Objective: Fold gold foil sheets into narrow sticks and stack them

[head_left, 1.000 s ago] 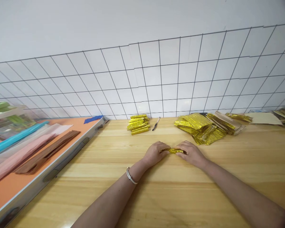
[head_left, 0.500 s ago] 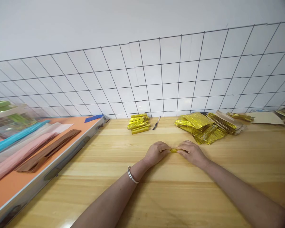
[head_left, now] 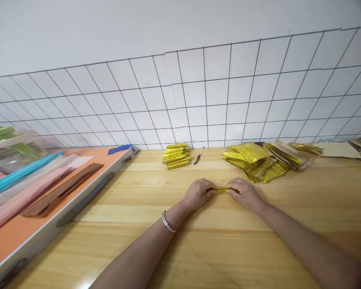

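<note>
Between my two hands is a narrow folded strip of gold crepe paper [head_left: 220, 190], low over the wooden table [head_left: 180, 249]. My left hand [head_left: 199, 192] pinches its left end, and my right hand [head_left: 242, 192] pinches the right end. Only the strip's short middle part shows; fingers cover both ends. Beyond my left hand lies a small stack of folded gold paper strips [head_left: 176, 156]. A pen [head_left: 199, 156] rests just right of that stack. Past my right hand is a loose pile of flat gold paper pieces [head_left: 252, 158].
An orange-topped board [head_left: 87, 188] at the left carries brown folded paper [head_left: 63, 190], pink paper [head_left: 27, 192] and a blue roll [head_left: 21, 176]. A clear box [head_left: 21, 148] stands behind. Beige card [head_left: 339, 150] lies far right, and a tiled wall [head_left: 213, 96] bounds the table.
Both hands stay in nearly the same place on the strip. Slightly more of the gold paper shows between the fingertips, and the fingers have shifted a little.
</note>
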The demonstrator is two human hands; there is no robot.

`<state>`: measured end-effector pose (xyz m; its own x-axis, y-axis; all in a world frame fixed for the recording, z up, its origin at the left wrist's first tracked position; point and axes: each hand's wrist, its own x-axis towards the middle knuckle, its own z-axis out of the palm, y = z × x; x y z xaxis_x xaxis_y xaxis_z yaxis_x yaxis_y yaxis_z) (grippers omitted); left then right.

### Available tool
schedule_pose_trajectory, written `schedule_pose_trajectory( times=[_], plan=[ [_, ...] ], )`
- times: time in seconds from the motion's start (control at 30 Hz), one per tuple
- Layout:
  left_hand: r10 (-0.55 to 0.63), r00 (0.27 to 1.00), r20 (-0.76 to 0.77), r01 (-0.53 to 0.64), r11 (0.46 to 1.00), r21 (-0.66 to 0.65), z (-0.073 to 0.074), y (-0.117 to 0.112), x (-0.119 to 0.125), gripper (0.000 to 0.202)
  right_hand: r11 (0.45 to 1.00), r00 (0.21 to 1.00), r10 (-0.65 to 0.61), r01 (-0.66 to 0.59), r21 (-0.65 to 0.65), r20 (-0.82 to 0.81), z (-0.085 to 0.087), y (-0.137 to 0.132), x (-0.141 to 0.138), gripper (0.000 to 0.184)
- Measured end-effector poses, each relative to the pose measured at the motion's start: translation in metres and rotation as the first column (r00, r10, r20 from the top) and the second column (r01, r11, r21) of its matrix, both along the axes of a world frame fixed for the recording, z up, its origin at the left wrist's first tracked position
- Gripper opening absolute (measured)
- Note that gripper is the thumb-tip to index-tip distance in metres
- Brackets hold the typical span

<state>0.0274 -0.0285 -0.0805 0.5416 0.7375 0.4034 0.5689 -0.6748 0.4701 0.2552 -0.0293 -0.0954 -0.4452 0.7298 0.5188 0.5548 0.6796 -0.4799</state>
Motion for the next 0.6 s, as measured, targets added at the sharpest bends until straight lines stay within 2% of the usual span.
schedule_pose_trajectory(
  times=[0.17, 0.43, 0.6],
  plan=[
    [-0.002, 1.0, -0.012, 0.002, 1.0, 0.02, 0.004, -0.006, 0.009, 0.016, 1.0, 1.0, 0.018, -0.018, 0.011, -0.013, 0.004, -0.005, -0.005, 0.014],
    [0.003, 0.994, 0.112, 0.003, 0.998, -0.056, -0.002, -0.006, 0.009, 0.012, 1.0, 0.998, 0.024, -0.024, 0.0, -0.055, 0.008, -0.01, -0.01, 0.013],
    [0.009, 0.989, 0.15, 0.001, 0.998, -0.065, -0.005, -0.005, 0.009, 0.009, 0.997, 0.998, -0.021, 0.017, -0.079, -0.056, 0.008, -0.011, -0.012, 0.007]
  ],
)
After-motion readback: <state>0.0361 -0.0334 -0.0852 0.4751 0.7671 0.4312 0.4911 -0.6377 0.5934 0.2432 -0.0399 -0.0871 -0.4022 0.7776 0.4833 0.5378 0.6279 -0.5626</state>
